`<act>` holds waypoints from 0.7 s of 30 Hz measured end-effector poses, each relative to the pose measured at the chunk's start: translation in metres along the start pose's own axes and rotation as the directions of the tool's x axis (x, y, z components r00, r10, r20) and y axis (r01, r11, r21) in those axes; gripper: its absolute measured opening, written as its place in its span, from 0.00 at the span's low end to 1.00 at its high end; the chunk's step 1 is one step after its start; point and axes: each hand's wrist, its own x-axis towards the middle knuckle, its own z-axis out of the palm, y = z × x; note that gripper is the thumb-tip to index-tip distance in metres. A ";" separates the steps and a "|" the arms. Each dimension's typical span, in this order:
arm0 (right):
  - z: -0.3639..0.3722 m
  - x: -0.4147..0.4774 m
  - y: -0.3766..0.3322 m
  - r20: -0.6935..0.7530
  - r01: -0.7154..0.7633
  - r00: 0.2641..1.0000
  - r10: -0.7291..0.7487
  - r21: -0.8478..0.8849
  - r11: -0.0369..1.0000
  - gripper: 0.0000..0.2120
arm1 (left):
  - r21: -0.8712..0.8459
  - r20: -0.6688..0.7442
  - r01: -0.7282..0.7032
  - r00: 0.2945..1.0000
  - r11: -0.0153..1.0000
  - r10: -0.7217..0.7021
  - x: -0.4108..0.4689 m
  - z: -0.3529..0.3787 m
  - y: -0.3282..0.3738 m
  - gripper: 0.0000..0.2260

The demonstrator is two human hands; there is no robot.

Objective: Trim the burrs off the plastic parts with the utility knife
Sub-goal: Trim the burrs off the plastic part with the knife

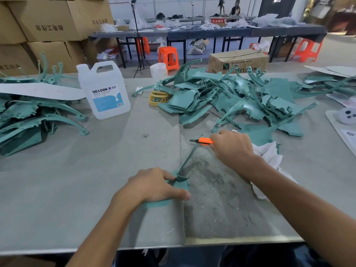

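Plastic part point(183, 183) gripped by left hand point(154, 186), strip pointing away, right hand point(232, 149) gripping utility knife point(205, 141)

The jug point(105, 91) is translucent white with a blue-and-white label. The tabletop point(67, 180) under it is plain pale grey. The plastic parts point(231, 97) heaped right of the jug are teal green, like the held part point(183, 183) in front of it. The utility knife point(205, 141), front-right of the jug, is bright orange with a dark tip. Yellow rings point(158, 96) lie just right of the jug.
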 end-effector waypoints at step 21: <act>0.032 -0.056 0.004 0.085 -0.015 0.996 -0.004 0.220 0.975 0.16 | 0.405 -0.126 0.052 0.992 0.913 -0.001 -0.008 0.034 0.023 0.38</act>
